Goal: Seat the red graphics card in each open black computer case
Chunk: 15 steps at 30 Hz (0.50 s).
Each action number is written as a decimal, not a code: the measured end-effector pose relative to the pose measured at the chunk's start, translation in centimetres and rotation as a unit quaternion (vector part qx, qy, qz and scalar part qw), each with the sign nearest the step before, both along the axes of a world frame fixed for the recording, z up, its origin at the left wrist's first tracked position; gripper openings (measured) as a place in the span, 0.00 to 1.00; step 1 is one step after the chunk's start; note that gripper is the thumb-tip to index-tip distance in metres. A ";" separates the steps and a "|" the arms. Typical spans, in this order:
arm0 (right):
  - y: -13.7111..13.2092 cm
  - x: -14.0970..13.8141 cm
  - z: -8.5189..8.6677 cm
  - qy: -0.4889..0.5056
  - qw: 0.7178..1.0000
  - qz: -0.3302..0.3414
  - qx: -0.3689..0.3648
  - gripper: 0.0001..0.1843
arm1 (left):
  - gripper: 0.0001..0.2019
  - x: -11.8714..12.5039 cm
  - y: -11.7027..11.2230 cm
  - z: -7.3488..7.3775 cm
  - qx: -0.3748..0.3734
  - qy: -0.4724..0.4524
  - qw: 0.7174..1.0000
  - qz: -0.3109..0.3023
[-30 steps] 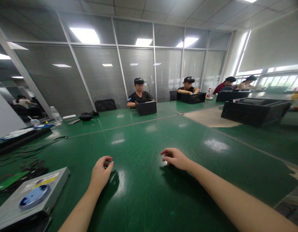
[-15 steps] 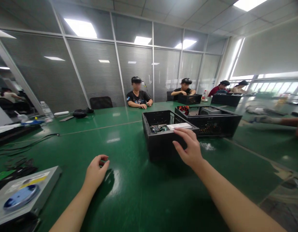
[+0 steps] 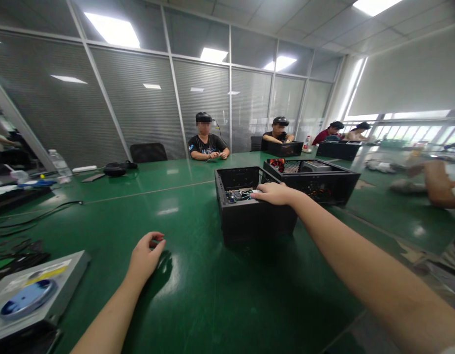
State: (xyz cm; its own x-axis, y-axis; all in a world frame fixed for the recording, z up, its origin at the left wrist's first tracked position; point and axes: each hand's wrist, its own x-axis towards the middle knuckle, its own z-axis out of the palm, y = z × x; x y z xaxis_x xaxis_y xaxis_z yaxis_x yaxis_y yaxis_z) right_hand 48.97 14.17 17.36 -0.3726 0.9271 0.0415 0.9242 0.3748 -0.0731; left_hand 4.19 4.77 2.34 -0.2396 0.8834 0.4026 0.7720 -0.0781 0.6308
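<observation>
My left hand rests on the green table with its fingers loosely curled, thumb and forefinger apart, and nothing held. Ahead and to the right is a black computer case, open at the top. Inside show a circuit board and cables. My right hand reaches over the case's near right edge, with thumb and fingers pointing left and closed down over its top. It covers most of a white-topped part in there, and the outer fingers are hidden.
Behind stands a second computer case. At near left lies a silver optical drive with a blue tape roll on it. Cables, a black pouch and a bottle are farther left. Co-workers sit across the table.
My right hand has moved forward and left from above the case's near edge onto the case. My left hand stays put. The view has shifted slightly.
</observation>
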 end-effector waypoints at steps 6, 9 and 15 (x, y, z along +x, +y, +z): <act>-3.4 -0.5 0.4 -0.008 0.999 0.037 0.021 0.36 | 0.16 -1.0 0.6 -0.4 -0.006 -0.056 0.998 0.019; -7.3 -0.5 0.5 0.027 0.996 0.077 0.022 0.35 | 0.16 -0.6 0.4 -0.2 -0.003 -0.055 0.998 0.018; -18.2 -0.1 1.5 0.119 0.973 0.186 -0.065 0.30 | 0.15 0.3 0.0 0.0 0.001 -0.029 0.999 0.021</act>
State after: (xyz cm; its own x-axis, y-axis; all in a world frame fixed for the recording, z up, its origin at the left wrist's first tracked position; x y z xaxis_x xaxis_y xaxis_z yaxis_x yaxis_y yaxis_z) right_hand 48.91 -4.02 18.88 -0.6773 0.7333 0.0600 0.6774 0.6534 -0.3381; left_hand 4.46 4.76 2.34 -0.2983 0.8717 0.3888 0.7373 -0.0482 0.6738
